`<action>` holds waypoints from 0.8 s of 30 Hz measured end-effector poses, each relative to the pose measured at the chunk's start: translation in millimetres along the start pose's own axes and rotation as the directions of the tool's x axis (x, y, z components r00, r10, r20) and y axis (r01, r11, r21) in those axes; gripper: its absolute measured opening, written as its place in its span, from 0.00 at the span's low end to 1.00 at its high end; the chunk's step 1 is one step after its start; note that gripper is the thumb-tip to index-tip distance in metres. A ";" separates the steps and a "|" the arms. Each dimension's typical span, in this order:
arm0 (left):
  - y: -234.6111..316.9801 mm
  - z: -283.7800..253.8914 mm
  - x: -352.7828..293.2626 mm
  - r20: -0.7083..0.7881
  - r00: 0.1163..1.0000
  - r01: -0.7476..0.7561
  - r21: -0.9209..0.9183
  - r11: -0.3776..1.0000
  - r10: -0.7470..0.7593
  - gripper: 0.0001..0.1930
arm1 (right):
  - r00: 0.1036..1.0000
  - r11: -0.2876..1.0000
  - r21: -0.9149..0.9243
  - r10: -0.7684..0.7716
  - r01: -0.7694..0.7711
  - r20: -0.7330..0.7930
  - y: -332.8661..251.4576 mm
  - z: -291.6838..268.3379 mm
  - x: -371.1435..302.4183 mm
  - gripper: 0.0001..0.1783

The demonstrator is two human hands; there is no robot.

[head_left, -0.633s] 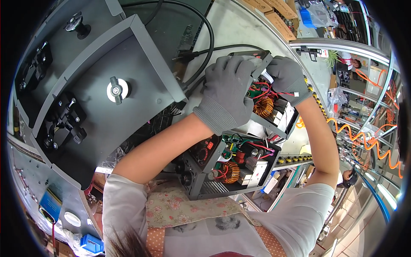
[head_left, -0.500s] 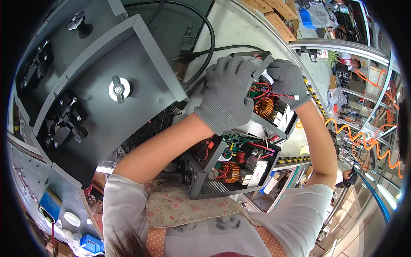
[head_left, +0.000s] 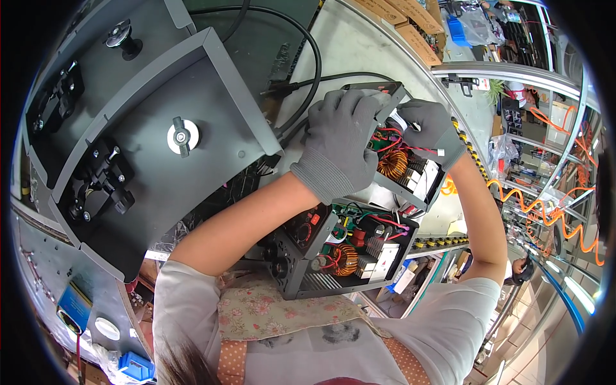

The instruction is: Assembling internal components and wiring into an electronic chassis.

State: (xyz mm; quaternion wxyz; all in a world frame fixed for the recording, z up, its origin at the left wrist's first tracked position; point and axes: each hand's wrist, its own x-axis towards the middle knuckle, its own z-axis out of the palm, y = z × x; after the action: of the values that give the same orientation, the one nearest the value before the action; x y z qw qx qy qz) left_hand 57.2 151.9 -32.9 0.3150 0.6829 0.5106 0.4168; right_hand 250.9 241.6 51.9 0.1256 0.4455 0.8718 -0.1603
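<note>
Both my hands wear grey knitted gloves. My left hand (head_left: 340,144) is wrapped over the front panel of the farther open-topped power unit (head_left: 420,200), its fingers over the panel's far side. Inside that unit are a copper-wound ring coil (head_left: 393,164), red wires and pale heat sinks. My right hand (head_left: 433,128) is closed behind the panel, at a white cable (head_left: 398,120); its fingertips are partly hidden. A loose red-and-black lead with a white plug (head_left: 440,153) hangs below that hand. Nearer my body sits a second, similar open power unit (head_left: 308,282), untouched.
Large dark grey metal covers (head_left: 221,96) with black latches and round knobs stand on the left. A thick black power cable (head_left: 319,61) curves behind my left hand. Cardboard boxes (head_left: 417,42) lie at the far edge; a yellow-and-black strip (head_left: 443,242) runs along the right.
My right hand has shifted slightly toward me, its fingers more bent by the white cable. The loose white plug has moved a little down and left. My left hand keeps its hold.
</note>
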 end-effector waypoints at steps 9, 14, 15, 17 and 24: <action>0.4 -0.1 1.0 -0.046 0.999 -0.021 -0.011 1.000 0.021 0.32 | 0.977 0.984 -0.107 -0.154 0.139 -0.149 11.2 12.3 -11.1 0.20; 0.4 1.1 1.5 -0.036 0.999 -0.012 0.004 1.000 0.012 0.31 | 0.977 0.932 0.353 0.000 0.077 -0.211 26.8 25.5 -16.8 0.18; 0.1 1.2 1.3 -0.034 0.999 -0.013 0.001 1.000 0.013 0.31 | 0.978 0.933 0.353 0.004 0.072 -0.211 25.9 24.4 -16.9 0.18; -0.9 1.1 1.1 -0.035 0.999 -0.023 0.023 0.999 0.023 0.31 | 0.943 0.683 0.714 0.318 -0.156 -0.099 18.7 18.3 -12.3 0.20; 0.5 3.1 0.9 -0.071 0.997 -0.040 -0.055 0.998 0.037 0.30 | 0.888 0.709 0.539 0.403 -0.455 0.220 19.6 18.1 14.1 0.27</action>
State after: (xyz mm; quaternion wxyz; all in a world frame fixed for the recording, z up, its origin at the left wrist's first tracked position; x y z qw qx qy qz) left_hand 60.2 152.6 -33.6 0.3080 0.6686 0.4961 0.4605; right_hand 260.3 255.7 27.0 0.0557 0.6451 0.6475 -0.4020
